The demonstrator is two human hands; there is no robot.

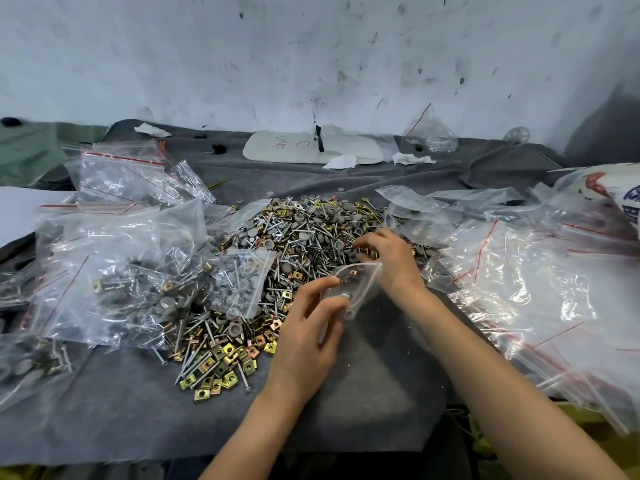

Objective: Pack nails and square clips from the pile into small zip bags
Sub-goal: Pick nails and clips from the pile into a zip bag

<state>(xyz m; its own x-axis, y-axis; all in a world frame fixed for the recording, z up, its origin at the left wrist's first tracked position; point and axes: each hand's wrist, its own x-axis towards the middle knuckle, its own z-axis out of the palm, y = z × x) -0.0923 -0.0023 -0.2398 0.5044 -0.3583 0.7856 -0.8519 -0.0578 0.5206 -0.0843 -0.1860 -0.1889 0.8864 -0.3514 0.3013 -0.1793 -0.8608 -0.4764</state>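
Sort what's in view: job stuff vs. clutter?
Job: pile of nails and square clips; small zip bag held in the left hand; right hand at the pile; filled zip bags, left; empty zip bags, right.
Lying about: white board with writing; crumpled tissues; black knob; printed sack.

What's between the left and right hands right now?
Head view: a small zip bag, a clip inside, spans the gap. The left hand grips it; its mouth reaches the right hand.
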